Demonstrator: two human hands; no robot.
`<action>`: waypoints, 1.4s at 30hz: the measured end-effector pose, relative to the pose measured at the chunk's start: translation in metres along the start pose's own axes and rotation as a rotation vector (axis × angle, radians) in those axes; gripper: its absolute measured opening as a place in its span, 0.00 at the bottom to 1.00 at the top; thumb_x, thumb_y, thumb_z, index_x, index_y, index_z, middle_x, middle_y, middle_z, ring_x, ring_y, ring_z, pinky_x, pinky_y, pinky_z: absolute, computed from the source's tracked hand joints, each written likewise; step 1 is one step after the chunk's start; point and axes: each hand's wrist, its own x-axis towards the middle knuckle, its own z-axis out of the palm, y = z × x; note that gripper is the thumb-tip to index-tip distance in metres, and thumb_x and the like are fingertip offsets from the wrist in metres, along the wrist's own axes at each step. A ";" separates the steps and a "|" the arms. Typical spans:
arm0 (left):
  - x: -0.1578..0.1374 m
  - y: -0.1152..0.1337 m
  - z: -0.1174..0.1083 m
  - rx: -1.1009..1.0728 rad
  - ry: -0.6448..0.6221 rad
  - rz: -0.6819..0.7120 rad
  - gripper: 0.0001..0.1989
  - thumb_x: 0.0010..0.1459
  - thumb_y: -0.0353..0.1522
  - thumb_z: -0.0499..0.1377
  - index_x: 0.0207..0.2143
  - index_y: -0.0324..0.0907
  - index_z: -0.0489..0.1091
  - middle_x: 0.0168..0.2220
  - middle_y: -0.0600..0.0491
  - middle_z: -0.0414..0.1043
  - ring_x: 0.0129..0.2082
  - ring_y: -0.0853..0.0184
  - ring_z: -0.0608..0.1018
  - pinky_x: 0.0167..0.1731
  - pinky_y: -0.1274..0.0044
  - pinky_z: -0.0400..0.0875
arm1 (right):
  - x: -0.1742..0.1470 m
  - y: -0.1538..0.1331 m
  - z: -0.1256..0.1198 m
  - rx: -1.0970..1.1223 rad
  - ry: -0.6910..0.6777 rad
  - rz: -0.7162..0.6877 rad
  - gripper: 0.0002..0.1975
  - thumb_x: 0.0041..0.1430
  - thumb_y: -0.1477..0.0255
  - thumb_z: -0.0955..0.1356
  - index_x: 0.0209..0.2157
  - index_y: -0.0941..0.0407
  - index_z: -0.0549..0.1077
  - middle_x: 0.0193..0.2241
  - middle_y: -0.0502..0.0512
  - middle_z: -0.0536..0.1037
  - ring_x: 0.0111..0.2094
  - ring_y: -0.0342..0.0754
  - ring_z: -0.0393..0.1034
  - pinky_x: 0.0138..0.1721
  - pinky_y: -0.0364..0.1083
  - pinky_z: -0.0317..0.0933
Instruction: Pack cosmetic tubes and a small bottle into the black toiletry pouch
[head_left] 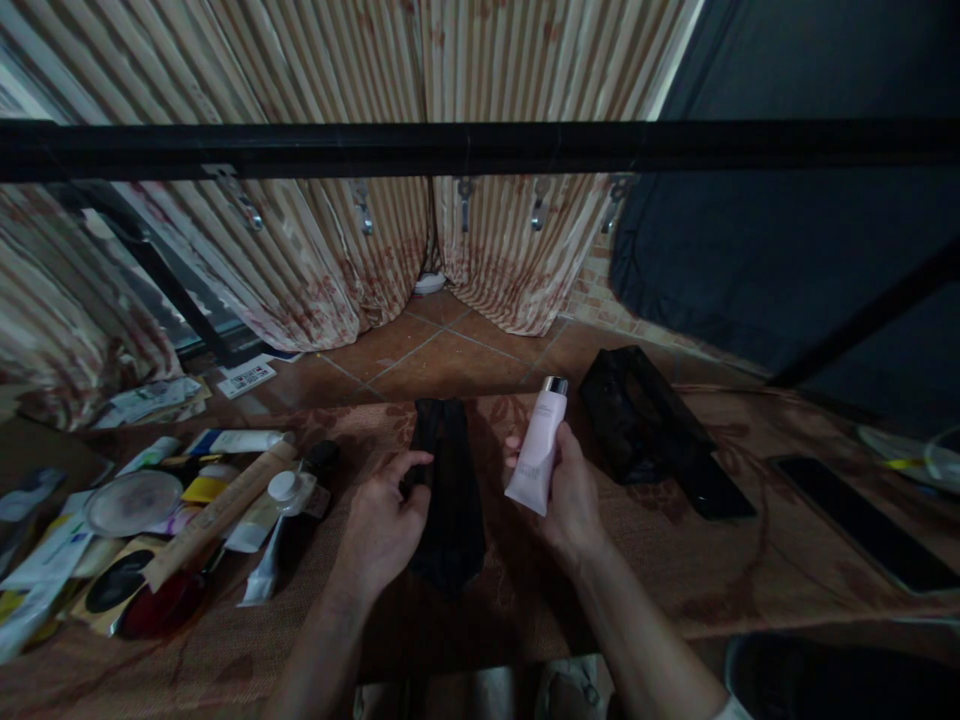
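A pale pink squeeze tube [537,455] with a silver cap is in my right hand [574,500], cap end up and tilted slightly right. The fingers wrap behind it and the thumb lies along its right side. My left hand [386,525] is at the left edge of a long black pouch [450,500], which lies on the cloth-covered table. Its thumb and index finger curl over that edge; the other fingertips are hidden. The inside of the pouch is too dark to make out.
Tubes, jars, a round clear-lidded container [135,502] and a wooden stick [217,515] crowd the table's left side. A small white-capped bottle [286,490] lies beside them. To the right are a black bag [626,415] and a dark phone-like slab [862,520]. A black bar [465,150] crosses beyond.
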 end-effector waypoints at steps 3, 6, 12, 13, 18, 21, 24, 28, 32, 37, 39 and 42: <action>0.000 0.001 0.000 -0.004 -0.007 -0.011 0.19 0.54 0.28 0.51 0.46 0.44 0.74 0.42 0.53 0.77 0.37 0.64 0.78 0.38 0.74 0.69 | 0.000 0.000 -0.001 -0.003 0.014 -0.020 0.17 0.60 0.57 0.67 0.34 0.56 0.76 0.25 0.50 0.79 0.23 0.42 0.72 0.25 0.40 0.66; 0.000 0.002 0.000 -0.008 -0.018 -0.027 0.19 0.54 0.28 0.51 0.46 0.44 0.74 0.41 0.53 0.77 0.34 0.65 0.78 0.34 0.74 0.69 | 0.000 0.001 -0.003 -0.019 0.009 -0.064 0.14 0.54 0.59 0.71 0.30 0.56 0.75 0.24 0.50 0.78 0.23 0.42 0.70 0.24 0.40 0.65; 0.001 0.000 0.000 -0.007 -0.002 -0.007 0.20 0.53 0.28 0.51 0.46 0.44 0.74 0.42 0.53 0.77 0.39 0.64 0.78 0.38 0.73 0.70 | -0.001 0.000 -0.002 -0.015 -0.099 -0.130 0.16 0.40 0.65 0.79 0.29 0.56 0.75 0.22 0.44 0.73 0.22 0.39 0.64 0.24 0.39 0.58; 0.001 0.000 0.001 -0.001 -0.001 -0.009 0.20 0.53 0.28 0.51 0.46 0.44 0.74 0.43 0.53 0.77 0.39 0.64 0.78 0.38 0.73 0.70 | 0.000 0.001 -0.002 -0.031 -0.092 -0.154 0.16 0.39 0.66 0.80 0.29 0.56 0.75 0.23 0.44 0.73 0.23 0.39 0.64 0.26 0.39 0.59; 0.002 -0.002 0.001 -0.005 -0.002 -0.012 0.19 0.54 0.29 0.51 0.46 0.45 0.74 0.44 0.53 0.76 0.36 0.65 0.78 0.37 0.73 0.69 | 0.003 0.005 -0.001 -0.057 -0.019 -0.188 0.22 0.32 0.69 0.81 0.31 0.55 0.74 0.25 0.44 0.76 0.26 0.41 0.68 0.31 0.42 0.61; 0.002 -0.004 0.002 -0.010 -0.003 0.006 0.19 0.54 0.29 0.51 0.46 0.45 0.74 0.43 0.53 0.76 0.37 0.65 0.78 0.37 0.73 0.69 | 0.005 0.008 -0.002 -0.085 -0.006 -0.193 0.24 0.31 0.69 0.82 0.32 0.56 0.72 0.24 0.44 0.76 0.26 0.42 0.70 0.33 0.43 0.62; 0.002 -0.006 0.002 -0.008 0.008 0.023 0.19 0.54 0.29 0.51 0.46 0.45 0.74 0.45 0.53 0.76 0.39 0.64 0.78 0.40 0.72 0.69 | 0.005 0.009 -0.002 -0.115 -0.007 -0.218 0.24 0.32 0.68 0.81 0.33 0.56 0.72 0.26 0.45 0.78 0.26 0.42 0.71 0.33 0.43 0.62; 0.001 -0.005 0.001 -0.002 -0.005 -0.013 0.20 0.54 0.29 0.51 0.47 0.45 0.73 0.45 0.52 0.76 0.36 0.64 0.78 0.37 0.72 0.70 | 0.005 0.009 -0.002 -0.143 0.000 -0.238 0.24 0.33 0.67 0.81 0.32 0.56 0.72 0.26 0.45 0.78 0.26 0.42 0.71 0.32 0.43 0.61; 0.001 -0.004 0.001 -0.003 -0.005 -0.001 0.20 0.53 0.29 0.51 0.47 0.44 0.73 0.44 0.52 0.76 0.38 0.63 0.78 0.40 0.71 0.70 | 0.006 0.009 -0.003 -0.145 0.016 -0.236 0.24 0.32 0.67 0.81 0.32 0.56 0.72 0.25 0.45 0.77 0.26 0.42 0.72 0.32 0.43 0.62; 0.003 -0.005 0.002 0.008 -0.001 0.016 0.20 0.54 0.29 0.51 0.47 0.45 0.74 0.46 0.51 0.76 0.42 0.61 0.78 0.44 0.69 0.70 | 0.007 0.010 -0.004 -0.170 0.014 -0.249 0.24 0.34 0.66 0.81 0.33 0.56 0.73 0.25 0.46 0.78 0.26 0.43 0.72 0.31 0.43 0.63; 0.003 -0.006 0.002 0.002 0.001 0.023 0.20 0.54 0.29 0.51 0.47 0.44 0.74 0.46 0.51 0.76 0.43 0.61 0.78 0.45 0.69 0.70 | 0.006 0.010 -0.003 -0.170 0.018 -0.243 0.23 0.33 0.66 0.81 0.32 0.56 0.73 0.25 0.46 0.77 0.26 0.42 0.72 0.30 0.43 0.64; 0.002 -0.005 0.002 -0.002 0.003 0.019 0.20 0.54 0.29 0.51 0.47 0.44 0.74 0.45 0.51 0.76 0.42 0.61 0.78 0.45 0.69 0.70 | 0.006 0.009 -0.002 -0.156 0.028 -0.225 0.23 0.32 0.66 0.81 0.31 0.56 0.72 0.24 0.45 0.77 0.25 0.43 0.72 0.29 0.42 0.64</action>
